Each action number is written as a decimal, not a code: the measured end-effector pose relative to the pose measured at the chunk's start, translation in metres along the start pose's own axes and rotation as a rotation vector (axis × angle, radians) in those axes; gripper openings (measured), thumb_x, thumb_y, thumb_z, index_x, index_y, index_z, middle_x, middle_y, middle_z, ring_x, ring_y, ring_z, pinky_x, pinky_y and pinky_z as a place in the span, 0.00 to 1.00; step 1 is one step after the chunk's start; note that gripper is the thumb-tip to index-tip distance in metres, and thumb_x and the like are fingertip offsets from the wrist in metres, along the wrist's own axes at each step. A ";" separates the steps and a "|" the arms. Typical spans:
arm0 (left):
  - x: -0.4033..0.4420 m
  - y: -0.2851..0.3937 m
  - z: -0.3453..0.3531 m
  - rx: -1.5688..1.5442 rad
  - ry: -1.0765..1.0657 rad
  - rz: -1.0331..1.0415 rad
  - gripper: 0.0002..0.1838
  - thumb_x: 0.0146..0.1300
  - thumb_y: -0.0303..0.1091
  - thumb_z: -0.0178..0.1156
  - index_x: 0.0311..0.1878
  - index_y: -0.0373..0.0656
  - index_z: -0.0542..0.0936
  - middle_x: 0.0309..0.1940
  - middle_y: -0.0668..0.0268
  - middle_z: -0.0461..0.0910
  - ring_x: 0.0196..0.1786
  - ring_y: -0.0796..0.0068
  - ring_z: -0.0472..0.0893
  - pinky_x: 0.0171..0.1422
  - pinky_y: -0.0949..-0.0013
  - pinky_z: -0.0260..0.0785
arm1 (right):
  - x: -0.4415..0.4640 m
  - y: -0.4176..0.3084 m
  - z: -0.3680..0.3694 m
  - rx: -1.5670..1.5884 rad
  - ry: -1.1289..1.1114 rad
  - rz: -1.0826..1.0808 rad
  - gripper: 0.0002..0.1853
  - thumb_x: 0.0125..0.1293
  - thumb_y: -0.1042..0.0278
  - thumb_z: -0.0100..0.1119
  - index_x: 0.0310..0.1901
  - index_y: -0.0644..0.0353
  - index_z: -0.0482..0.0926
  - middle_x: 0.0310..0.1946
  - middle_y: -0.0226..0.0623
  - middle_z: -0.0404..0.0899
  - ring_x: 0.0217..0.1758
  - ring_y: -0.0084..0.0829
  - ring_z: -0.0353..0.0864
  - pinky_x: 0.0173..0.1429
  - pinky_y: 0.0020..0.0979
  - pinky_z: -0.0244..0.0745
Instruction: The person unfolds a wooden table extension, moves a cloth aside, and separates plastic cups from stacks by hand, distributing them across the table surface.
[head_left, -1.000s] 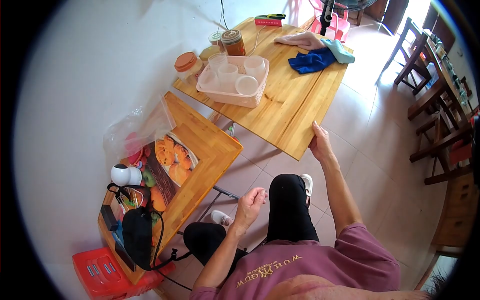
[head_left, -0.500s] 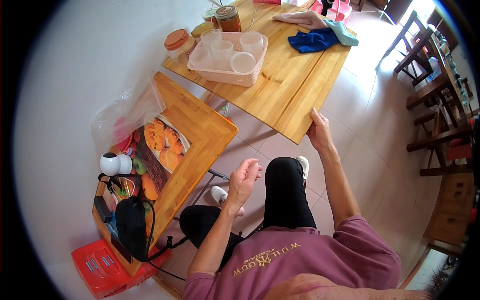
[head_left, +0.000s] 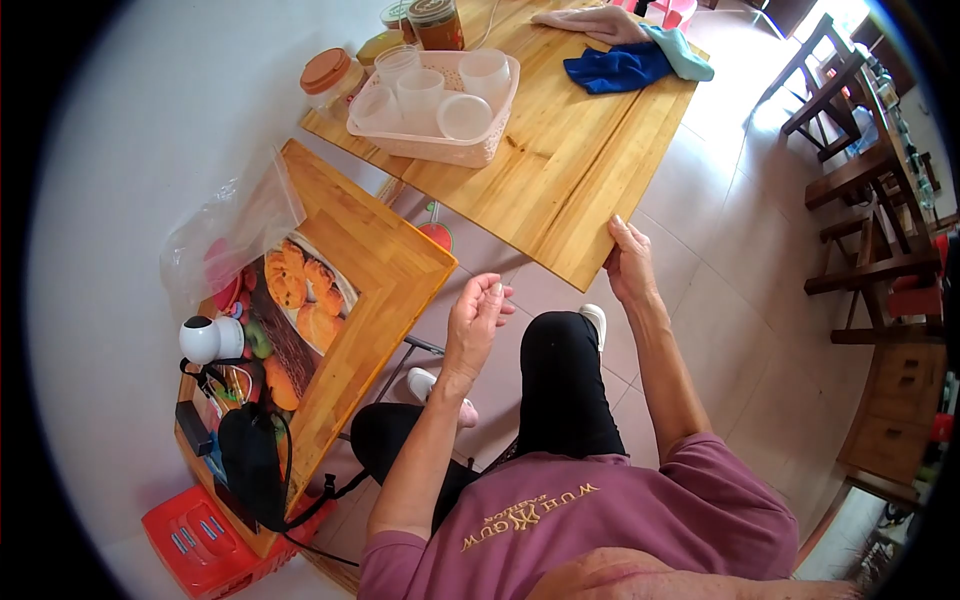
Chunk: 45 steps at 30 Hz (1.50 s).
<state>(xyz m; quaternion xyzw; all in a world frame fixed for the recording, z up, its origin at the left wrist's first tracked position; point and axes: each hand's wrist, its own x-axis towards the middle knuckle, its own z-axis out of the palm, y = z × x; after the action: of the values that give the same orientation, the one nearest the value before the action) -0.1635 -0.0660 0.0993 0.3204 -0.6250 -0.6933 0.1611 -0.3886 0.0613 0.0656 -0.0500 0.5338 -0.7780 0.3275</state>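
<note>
My right hand (head_left: 629, 262) grips the near right edge of the wooden table (head_left: 560, 190), thumb on top and the other fingers mostly hidden below. My left hand (head_left: 478, 318) is raised in the gap between this table and the smaller one, touching neither; its fingers are loosely curled and I see nothing in them. On the larger table a pink basket (head_left: 440, 148) holds several translucent cups. Blue cloth (head_left: 618, 70), a pale pink cloth (head_left: 600, 22) and a light green cloth (head_left: 680, 52) lie at its far right.
Jars (head_left: 327, 78) stand behind the basket. The smaller table (head_left: 400, 265) at left bears a white camera (head_left: 210, 340), a black bag (head_left: 250, 465) and a plastic bag (head_left: 225, 235). Below it sits a red box (head_left: 200, 545). Dark wooden chairs (head_left: 850, 180) stand at right.
The view has tilted down, so the tables sit higher and further left in it. My left hand has lifted toward the smaller table's corner. My right hand stays on the table edge.
</note>
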 end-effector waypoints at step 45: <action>-0.015 -0.026 0.017 -0.280 0.130 -0.107 0.20 0.77 0.46 0.49 0.60 0.40 0.74 0.49 0.63 0.82 0.46 0.74 0.82 0.52 0.69 0.73 | -0.098 0.014 -0.006 0.020 -0.048 0.061 0.21 0.80 0.57 0.47 0.63 0.66 0.70 0.55 0.37 0.79 0.55 0.30 0.82 0.55 0.37 0.82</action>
<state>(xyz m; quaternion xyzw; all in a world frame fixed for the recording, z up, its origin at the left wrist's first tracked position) -0.1593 -0.0393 0.0782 0.3718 -0.4928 -0.7590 0.2070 -0.3085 0.1180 0.0776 -0.0490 0.5194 -0.7715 0.3642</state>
